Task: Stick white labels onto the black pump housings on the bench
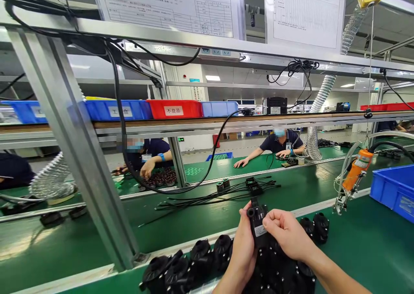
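Note:
My left hand is wrapped round a small black pump-like housing, with its round port towards me. A white printed label lies on the housing's side. At the label's right edge, my right hand has thumb and forefinger pinched together, the other fingers curled in. Whether the label's edge is still between those fingertips is hard to make out. Below and around both hands stand several similar black housings, partly hidden by my hands and forearms.
Black cables lie on the green conveyor belt beyond the rail. An orange hanging screwdriver and a blue bin are at right. A metal post rises at left. Two masked co-workers sit across the line.

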Demonstrator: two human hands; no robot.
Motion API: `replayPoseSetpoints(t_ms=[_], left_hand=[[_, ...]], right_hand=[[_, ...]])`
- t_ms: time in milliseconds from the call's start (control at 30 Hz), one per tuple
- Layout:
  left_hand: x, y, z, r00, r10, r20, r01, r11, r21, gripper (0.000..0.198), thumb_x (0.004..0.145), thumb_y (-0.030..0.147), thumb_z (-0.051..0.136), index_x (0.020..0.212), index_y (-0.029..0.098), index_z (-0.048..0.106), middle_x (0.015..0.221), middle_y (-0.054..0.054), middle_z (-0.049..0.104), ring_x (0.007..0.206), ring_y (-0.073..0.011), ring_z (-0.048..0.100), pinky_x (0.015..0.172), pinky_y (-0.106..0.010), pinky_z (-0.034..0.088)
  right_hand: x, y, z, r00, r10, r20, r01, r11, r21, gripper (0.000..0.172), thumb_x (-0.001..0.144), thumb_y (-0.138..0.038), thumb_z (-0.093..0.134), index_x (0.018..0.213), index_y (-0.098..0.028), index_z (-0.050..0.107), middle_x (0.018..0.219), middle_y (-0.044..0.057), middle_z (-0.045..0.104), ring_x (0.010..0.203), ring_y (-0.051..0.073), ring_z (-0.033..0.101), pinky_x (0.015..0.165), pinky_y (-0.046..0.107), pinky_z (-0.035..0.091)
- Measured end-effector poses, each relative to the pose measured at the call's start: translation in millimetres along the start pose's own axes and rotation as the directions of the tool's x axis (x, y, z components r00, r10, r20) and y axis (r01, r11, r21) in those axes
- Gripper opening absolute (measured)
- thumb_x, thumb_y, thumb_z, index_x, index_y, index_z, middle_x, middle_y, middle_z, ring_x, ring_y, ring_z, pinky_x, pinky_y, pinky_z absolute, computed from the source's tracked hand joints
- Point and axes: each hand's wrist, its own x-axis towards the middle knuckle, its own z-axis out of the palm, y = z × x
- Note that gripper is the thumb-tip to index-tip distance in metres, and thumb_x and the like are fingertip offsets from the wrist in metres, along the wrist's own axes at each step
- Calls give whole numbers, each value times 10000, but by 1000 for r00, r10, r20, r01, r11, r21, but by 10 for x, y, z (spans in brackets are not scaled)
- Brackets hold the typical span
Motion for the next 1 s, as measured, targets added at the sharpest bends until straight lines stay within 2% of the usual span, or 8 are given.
replayPoseSetpoints(t_ms=[400, 533, 600, 667, 733, 833, 933, 1000], left_hand=[[-16, 11, -6, 1000, 29, 9, -30, 999, 43, 829, 852, 835, 652, 1462, 275, 643, 1431, -104, 713, 1329, -316, 664, 1188, -426, 480], [-17, 31, -5, 999, 52, 8, -52, 998, 43, 833, 869, 835, 627, 1473, 261, 626, 1368, -128, 743, 1319, -320, 670, 1206, -439, 456], [-16, 51, 2, 999, 33, 9, -33, 999, 23, 816, 903, 823, 596, 1494, 261, 602, 1340, -135, 755, 1309, -326, 677, 1195, -454, 467], [-25, 72, 12, 999, 24, 28, -24, 1000, 17, 826, 923, 829, 556, 1526, 263, 564, 1326, -136, 761, 1293, -333, 688, 1178, -469, 486], [-53, 88, 18, 994, 72, 85, -77, 995, 56, 887, 908, 877, 502, 1545, 262, 542, 1355, -138, 747, 1303, -344, 681, 1193, -485, 475], [-133, 111, 4, 948, 171, 269, -223, 959, 178, 1008, 859, 959, 394, 1579, 265, 519, 1487, -137, 667, 1412, -376, 590, 1280, -513, 365], [-199, 158, -36, 885, 136, 446, -305, 892, 333, 1024, 865, 955, 375, 1636, 286, 450, 1621, -126, 544, 1554, -391, 412, 1332, -511, 251], [-189, 200, -64, 867, 110, 485, -344, 837, 425, 948, 922, 883, 446, 1676, 314, 362, 1653, -123, 495, 1564, -387, 390, 1327, -521, 248]], right_hand=[[-42, -46, 29, 999, -5, -32, 3, 998, -56, 540, 991, -709, 571, 851, -192, 508, 626, -72, 352, 570, 105, 238, 542, 298, 158], [-60, -54, 16, 992, -65, -104, 40, 973, -226, 435, 1029, -587, 571, 849, -191, 547, 607, -75, 348, 559, 111, 292, 560, 298, 222], [-48, -41, -21, 977, -120, -178, 56, 943, -328, 361, 993, -535, 653, 899, -198, 564, 590, -90, 330, 555, 115, 323, 583, 296, 259], [-28, -27, -53, 967, -139, -212, 57, 935, -350, 361, 927, -498, 747, 1022, -211, 551, 611, -101, 368, 565, 122, 370, 593, 287, 291], [-14, -24, -51, 973, -116, -199, 40, 936, -350, 494, 858, -466, 810, 1176, -223, 521, 706, -86, 489, 578, 127, 422, 587, 282, 321], [-18, -52, -4, 975, -131, -180, 44, 905, -423, 671, 756, -378, 859, 1313, -234, 514, 982, -3, 647, 730, 165, 577, 671, 294, 431], [-43, -92, -98, 959, -241, -150, 141, 862, -488, 596, 709, -346, 857, 1214, -228, 564, 1111, 39, 669, 971, 230, 648, 846, 327, 503], [-90, -91, -354, 943, -276, -185, 118, 798, -591, 547, 760, -397, 826, 1210, -242, 556, 1117, 27, 674, 981, 221, 664, 869, 312, 519]])
